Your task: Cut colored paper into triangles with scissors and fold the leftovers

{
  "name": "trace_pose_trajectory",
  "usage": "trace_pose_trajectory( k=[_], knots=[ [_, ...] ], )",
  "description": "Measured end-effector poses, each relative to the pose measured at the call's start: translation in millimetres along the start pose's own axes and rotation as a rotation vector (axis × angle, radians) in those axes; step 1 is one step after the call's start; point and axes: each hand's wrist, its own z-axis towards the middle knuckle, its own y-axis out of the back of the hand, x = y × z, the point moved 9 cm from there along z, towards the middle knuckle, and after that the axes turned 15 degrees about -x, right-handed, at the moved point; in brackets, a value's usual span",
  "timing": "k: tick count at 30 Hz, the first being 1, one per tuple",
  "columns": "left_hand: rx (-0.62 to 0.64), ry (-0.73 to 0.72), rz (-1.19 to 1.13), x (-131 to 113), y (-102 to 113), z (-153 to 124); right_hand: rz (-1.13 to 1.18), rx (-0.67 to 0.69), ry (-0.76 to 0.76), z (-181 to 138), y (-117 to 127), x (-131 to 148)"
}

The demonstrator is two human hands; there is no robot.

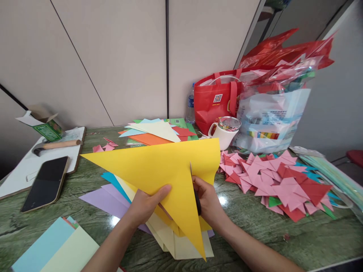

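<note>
A sheet of yellow paper [147, 162], folded to a large triangle with a strip on its right, is held up over the table. My left hand [147, 204] grips its lower left part, thumb on top and the other fingers behind. In my right hand [208, 200] is a pair of scissors [197, 202] with dark handles; one blade tip shows above the paper along the edge between triangle and strip. Beneath lie cream sheets [161, 230], a purple sheet [106, 202] and a blue sheet [116, 185], partly hidden by the yellow paper.
Folded pink and red paper pieces [272, 177] are heaped at right. Behind stand a white mug [224, 136], a red bag [210, 102] and a filled plastic bag [269, 121]. Leftward are a phone [47, 183], a hammer [59, 145] and pale paper sheets [68, 253]. More coloured paper [153, 132] lies at the back.
</note>
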Motion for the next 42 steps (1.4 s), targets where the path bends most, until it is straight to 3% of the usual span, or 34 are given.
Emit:
trace_pose_trajectory(
  k=[20, 24, 30, 42],
  knots=[
    [0.043, 0.071, -0.059, 1.4, -6.5, -4.1, 0.001, -0.055, 0.003, 0.7, 4.8, -1.2],
    [0.033, 0.007, -0.149, -5.1, -3.1, -0.9, -0.004, -0.064, 0.017, 0.8, 5.5, 1.0],
    [-0.024, 0.03, -0.319, -23.9, 5.1, 5.5, 0.011, -0.072, -0.001, 0.6, 5.9, -0.3],
    [-0.038, 0.072, -0.196, -11.1, 11.6, 9.9, 0.014, 0.01, -0.033, 0.8, -0.1, -3.3]
  ],
)
